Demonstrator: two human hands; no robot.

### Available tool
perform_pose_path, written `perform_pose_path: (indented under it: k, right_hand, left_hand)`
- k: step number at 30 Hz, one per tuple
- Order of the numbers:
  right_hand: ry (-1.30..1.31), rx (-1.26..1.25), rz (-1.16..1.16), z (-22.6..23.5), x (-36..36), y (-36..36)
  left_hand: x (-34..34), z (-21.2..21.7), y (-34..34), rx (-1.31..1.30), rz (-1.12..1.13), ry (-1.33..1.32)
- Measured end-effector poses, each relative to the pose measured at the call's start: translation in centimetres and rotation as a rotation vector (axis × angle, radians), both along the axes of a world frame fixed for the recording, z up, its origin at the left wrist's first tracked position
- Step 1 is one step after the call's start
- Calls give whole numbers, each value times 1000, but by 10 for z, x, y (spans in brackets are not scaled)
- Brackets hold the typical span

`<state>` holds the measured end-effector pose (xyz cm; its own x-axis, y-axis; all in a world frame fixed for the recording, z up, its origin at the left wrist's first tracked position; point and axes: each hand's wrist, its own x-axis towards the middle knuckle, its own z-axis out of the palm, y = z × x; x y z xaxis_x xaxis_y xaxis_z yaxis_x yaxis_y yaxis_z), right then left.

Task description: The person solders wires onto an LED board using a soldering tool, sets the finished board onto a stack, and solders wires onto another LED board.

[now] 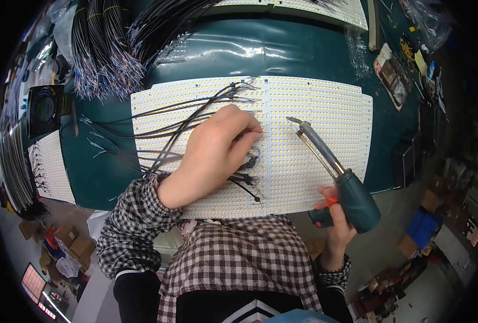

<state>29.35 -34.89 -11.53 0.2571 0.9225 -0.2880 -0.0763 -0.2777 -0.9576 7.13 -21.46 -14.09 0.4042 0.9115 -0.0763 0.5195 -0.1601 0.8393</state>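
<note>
White rectangular circuit panel studded with rows of tiny yellowish LEDs, lying flat, directly beneath the left hand. Left thumb and index finger pressed together at the tips, close over the panel's lengthwise middle; cannot tell whether pinching a wire. Right hand beyond the panel's near edge, curled around the grip of a dark-green plastic soldering gun with a red trigger. Slim metal barrel slanting up and leftward, pointed tip over the panel, to the right of the left fingertips; cannot tell whether touching. Around and under the left hand, thin, flexible black cables, crossing each other, with fine split wire ends near the panel's middle. Small printed marks there, too fine to read. Farther out, gathered black-and-white checked fabric sleeves and a brown-and-white checked apron. Past the panel, a glossy dark-green table covering. At far left, 3 or more thick bundles of black cable, tied, with pale, frayed-looking ends; nearer, a black square-framed fan.
</note>
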Motion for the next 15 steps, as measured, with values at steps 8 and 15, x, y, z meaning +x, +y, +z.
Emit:
perform_pose_path:
  k: [8, 15]
  right_hand:
    - [-66, -26, 6, 4, -1, 1]
    - [49, -10, 29, 3, -1, 0]
  left_hand:
    - [2, -2, -1, -97, 93, -84]
    - [6, -4, -3, 126, -1, 134]
